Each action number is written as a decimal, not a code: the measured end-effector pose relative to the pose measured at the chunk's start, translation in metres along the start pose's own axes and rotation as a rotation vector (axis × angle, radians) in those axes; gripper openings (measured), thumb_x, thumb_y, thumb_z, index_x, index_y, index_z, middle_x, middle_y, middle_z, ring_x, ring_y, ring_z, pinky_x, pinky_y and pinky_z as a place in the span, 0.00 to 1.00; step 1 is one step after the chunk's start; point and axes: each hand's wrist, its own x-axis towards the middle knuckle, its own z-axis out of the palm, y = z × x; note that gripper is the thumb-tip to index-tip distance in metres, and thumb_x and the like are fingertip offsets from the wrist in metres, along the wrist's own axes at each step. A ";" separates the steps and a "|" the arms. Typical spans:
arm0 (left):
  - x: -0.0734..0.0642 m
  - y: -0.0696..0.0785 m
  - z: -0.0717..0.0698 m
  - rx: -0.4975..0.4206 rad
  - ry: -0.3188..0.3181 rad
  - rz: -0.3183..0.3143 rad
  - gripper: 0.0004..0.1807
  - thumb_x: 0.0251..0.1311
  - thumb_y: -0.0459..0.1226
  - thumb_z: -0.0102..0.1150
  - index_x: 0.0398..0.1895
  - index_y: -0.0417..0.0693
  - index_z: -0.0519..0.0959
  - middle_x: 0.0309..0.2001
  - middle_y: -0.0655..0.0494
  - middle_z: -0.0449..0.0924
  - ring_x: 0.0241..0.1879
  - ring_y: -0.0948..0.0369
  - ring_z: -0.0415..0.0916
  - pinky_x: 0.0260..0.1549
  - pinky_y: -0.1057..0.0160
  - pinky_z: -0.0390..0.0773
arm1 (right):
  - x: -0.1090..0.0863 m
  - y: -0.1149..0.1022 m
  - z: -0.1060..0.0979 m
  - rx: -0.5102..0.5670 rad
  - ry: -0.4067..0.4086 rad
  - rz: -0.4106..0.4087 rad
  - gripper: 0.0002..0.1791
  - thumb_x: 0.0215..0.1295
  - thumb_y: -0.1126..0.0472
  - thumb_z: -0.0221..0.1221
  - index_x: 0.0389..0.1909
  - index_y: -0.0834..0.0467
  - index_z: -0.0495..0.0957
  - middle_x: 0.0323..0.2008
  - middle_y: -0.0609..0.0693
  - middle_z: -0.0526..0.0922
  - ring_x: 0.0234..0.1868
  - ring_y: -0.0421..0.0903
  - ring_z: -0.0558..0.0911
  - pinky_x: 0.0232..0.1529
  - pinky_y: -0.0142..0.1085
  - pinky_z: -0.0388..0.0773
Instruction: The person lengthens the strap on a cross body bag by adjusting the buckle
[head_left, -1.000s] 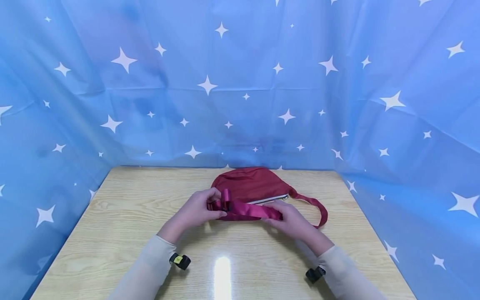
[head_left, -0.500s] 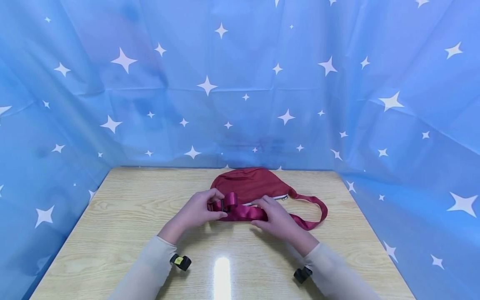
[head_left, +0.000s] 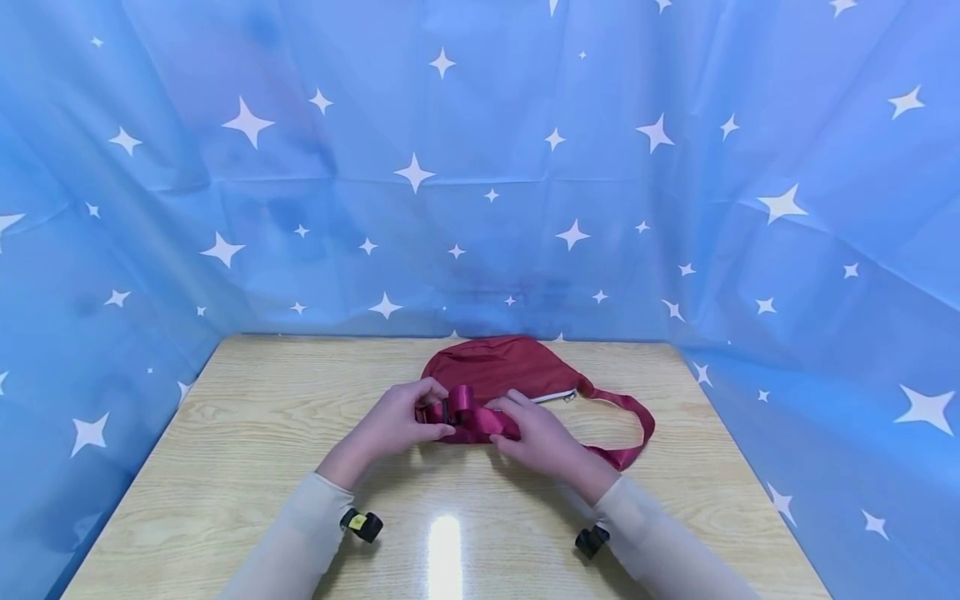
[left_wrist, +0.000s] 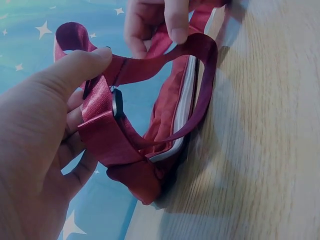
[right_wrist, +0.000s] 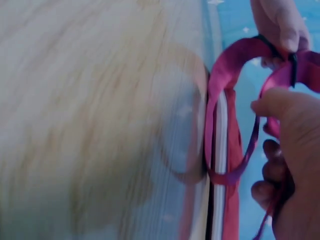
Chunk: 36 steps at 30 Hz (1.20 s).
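Note:
A dark red waist bag lies flat at the back of the table, its pale zipper facing the front. My left hand pinches the bag's webbing strap beside a black slider buckle. A short loop of strap stands up by those fingers. To the right, my right hand holds the same strap between thumb and fingers. Between both hands the webbing hangs in a round loop, low in front of the zipper. The rest of the strap curves out on the right.
The wood-grain table extends on both sides of the bag and in front of it. A blue curtain with white stars stands behind and along both sides. A bright light reflection shows near the front.
My right hand has moved left along the strap toward my left hand, and the span of webbing between them has shortened. My left hand stays at the buckle.

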 end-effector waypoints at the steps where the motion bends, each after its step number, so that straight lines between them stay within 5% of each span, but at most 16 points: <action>1: 0.000 0.000 -0.001 0.000 -0.001 -0.004 0.23 0.62 0.43 0.84 0.56 0.54 0.84 0.40 0.67 0.85 0.40 0.62 0.81 0.44 0.57 0.82 | -0.002 0.002 -0.002 0.005 0.003 -0.005 0.25 0.71 0.55 0.75 0.66 0.48 0.82 0.49 0.39 0.78 0.39 0.39 0.77 0.43 0.38 0.79; 18: -0.002 -0.002 -0.004 -0.020 0.001 -0.024 0.22 0.61 0.44 0.85 0.54 0.58 0.84 0.40 0.67 0.85 0.40 0.61 0.81 0.43 0.57 0.82 | -0.028 0.038 -0.026 -0.013 0.000 -0.015 0.28 0.66 0.59 0.75 0.67 0.49 0.83 0.46 0.39 0.74 0.42 0.41 0.73 0.42 0.39 0.74; 27: -0.001 -0.002 -0.003 -0.009 -0.002 0.000 0.22 0.62 0.45 0.84 0.55 0.55 0.84 0.40 0.68 0.85 0.40 0.63 0.81 0.44 0.57 0.82 | -0.005 0.004 -0.002 -0.043 -0.079 0.020 0.37 0.69 0.45 0.77 0.74 0.54 0.77 0.56 0.45 0.81 0.55 0.47 0.83 0.60 0.51 0.82; 36: 0.001 -0.002 -0.003 -0.016 0.000 0.016 0.23 0.62 0.43 0.84 0.55 0.55 0.83 0.40 0.67 0.86 0.40 0.63 0.82 0.44 0.56 0.83 | 0.018 -0.020 0.010 -0.085 -0.061 0.011 0.31 0.70 0.51 0.77 0.70 0.51 0.80 0.51 0.44 0.77 0.41 0.40 0.79 0.44 0.38 0.82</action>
